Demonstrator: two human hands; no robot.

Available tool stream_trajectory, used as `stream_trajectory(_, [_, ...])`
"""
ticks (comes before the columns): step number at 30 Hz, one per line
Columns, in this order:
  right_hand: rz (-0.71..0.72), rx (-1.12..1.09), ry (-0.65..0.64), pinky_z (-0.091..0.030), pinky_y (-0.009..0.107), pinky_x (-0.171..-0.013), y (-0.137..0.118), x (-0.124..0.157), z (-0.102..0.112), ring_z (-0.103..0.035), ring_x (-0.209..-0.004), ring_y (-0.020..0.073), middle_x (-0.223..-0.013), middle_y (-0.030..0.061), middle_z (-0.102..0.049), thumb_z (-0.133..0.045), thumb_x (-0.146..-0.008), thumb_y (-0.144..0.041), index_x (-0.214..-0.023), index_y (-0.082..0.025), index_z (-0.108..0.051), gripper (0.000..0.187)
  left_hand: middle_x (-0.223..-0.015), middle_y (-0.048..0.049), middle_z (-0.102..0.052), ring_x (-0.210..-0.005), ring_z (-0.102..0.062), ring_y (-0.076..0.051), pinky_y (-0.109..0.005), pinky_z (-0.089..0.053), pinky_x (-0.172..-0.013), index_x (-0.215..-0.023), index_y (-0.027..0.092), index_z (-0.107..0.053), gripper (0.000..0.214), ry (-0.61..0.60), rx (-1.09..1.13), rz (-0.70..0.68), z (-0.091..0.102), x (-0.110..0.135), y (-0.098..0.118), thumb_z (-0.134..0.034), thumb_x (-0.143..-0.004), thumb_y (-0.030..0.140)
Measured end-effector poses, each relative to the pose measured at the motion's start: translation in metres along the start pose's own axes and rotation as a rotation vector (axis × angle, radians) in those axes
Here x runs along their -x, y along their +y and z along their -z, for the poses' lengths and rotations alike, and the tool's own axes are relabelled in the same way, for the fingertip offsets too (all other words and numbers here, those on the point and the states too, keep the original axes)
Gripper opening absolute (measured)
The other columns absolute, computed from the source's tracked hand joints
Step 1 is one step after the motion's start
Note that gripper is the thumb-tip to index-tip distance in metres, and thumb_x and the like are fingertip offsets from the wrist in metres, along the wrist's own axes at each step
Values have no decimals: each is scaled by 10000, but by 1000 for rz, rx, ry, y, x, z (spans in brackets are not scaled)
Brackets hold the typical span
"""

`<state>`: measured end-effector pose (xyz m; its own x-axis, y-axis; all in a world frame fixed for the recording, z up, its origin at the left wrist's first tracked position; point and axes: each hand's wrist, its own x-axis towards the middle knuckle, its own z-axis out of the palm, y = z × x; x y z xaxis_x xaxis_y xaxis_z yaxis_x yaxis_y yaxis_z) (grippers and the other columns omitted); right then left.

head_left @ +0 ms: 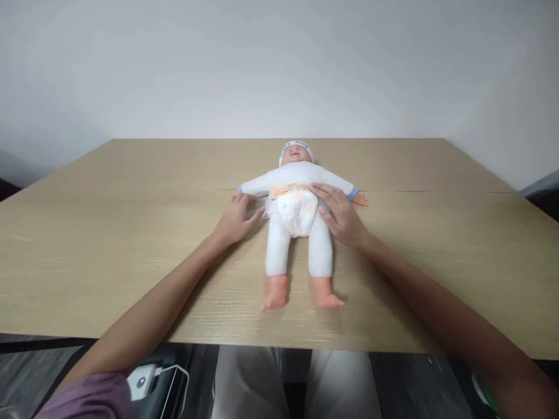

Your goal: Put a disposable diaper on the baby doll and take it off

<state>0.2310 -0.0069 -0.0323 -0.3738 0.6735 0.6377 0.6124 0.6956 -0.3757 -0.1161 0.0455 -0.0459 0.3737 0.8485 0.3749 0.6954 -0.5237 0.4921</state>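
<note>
Right grip [343,219] touches diaper [297,212]; doll [301,172] lies lengthwise, feet [276,293] nearest.

"Where does the doll [299,171] lie?"

"Face up on the desk [131,262], head towards the wall [279,70] behind, feet towards the seated person's legs [248,384] in front. A headband [297,144] goes round its head."

"And the diaper [299,212]?"

"Over its hips, between the person's two hands. The left grip [236,218] is beside the doll, right by a side flap [268,208]; the right grip [343,218] rests across the diaper's other side, with one doll hand [360,199] lying just beyond it."

"Anything lower down?"

"Below the desk's near edge, left of the legs, a small device [142,381] with a cable [187,378] running off its right."
</note>
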Motion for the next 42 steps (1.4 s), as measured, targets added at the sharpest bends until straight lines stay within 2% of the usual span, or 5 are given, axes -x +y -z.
stream_trajectory(4, [-24, 87, 103, -471, 590, -1221, -31, -30, 2, -647, -1376, 364, -1439, 134, -744, -499, -1140, -377, -1485, -254, -679, 409, -1131, -148, -727, -1128, -654, -359, -548, -529, -1068, -1031, 236, -586, 276, -76, -91, 58, 0, -2, -6, -568, -1028, 512])
stream_trajectory(15, [-383, 37, -241, -471, 376, -847, -63, -99, -19, -665, -928, 240, -961, 21, -688, -769, -966, -411, -1075, -236, -756, 207, -905, -79, -715, -849, -648, -280, -400, -456, -751, -829, 231, -592, 311, -187, 127, 353, 5, -9, -16, -637, -934, 520])
stream_trajectory(22, [-433, -8, -269, -478, 369, -834, -59, -99, -18, -677, -936, 250, -966, 28, -691, -831, -917, -372, -1314, -223, -735, 435, -683, -7, -468, -673, -424, -174, -340, -355, -664, -638, 234, -497, 448, -62, 675, 254, 13, -30, -5, -663, -924, 536])
stream_trajectory(32, [-390, -41, -286, -502, 367, -840, -51, -99, -19, -727, -954, 281, -959, 32, -745, -749, -949, -347, -1531, -206, -608, 615, -777, -31, -603, -726, -513, -170, -334, -378, -690, -729, 192, -607, 321, -139, 759, 175, -12, -74, 72, -650, -976, 391])
stream_trajectory(42, [-465, -58, -242, -477, 368, -829, -45, -102, -23, -662, -829, 233, -991, 29, -740, -549, -1073, -281, -1460, -227, -654, 405, -944, -3, -523, -795, -506, -162, -309, -453, -759, -1111, 255, -554, 457, 83, 871, 112, -43, -64, 42, -744, -996, 654])
